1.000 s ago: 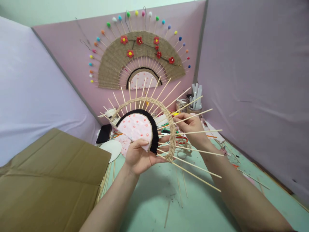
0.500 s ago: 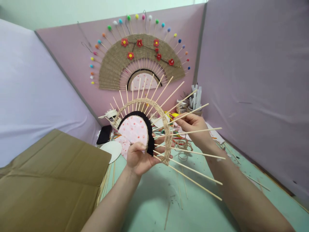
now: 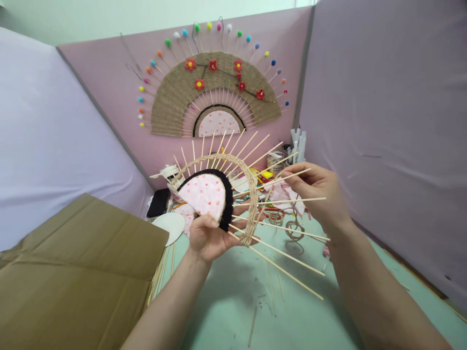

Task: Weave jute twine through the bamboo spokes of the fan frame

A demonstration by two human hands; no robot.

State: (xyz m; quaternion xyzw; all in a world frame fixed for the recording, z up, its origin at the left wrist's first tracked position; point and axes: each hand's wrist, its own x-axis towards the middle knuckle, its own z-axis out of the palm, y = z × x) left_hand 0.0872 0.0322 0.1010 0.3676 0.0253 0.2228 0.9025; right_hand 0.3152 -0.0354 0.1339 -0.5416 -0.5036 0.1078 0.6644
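My left hand [image 3: 209, 236] grips a half-made woven fan [image 3: 206, 194] by its base, thumb on the front and fingers behind. The fan has a pink dotted half-disc, a black trim [image 3: 228, 204] and bare wooden sticks [image 3: 288, 226] spreading outward. A narrow band of woven twine [image 3: 251, 194] crosses the sticks. Beside the fan's right side, my right hand [image 3: 315, 187] is closed in a pinch near the stick ends. A thin strand of twine runs from the band up to its fingertips; the fingers partly hide it.
A finished fan [image 3: 215, 73] with red flowers and pompom tips hangs on the pink panel. Brown cardboard [image 3: 80, 272] lies at the left, near a white disc [image 3: 170, 228] and a black phone [image 3: 158, 203]. Loose twine [image 3: 294, 231] and pink cloth [image 3: 286, 194] lie behind the fan.
My right hand has moved right, away from the woven band, drawing the twine outward. The fan has tipped a little, so its upper sticks appear lower. My left hand keeps its hold.
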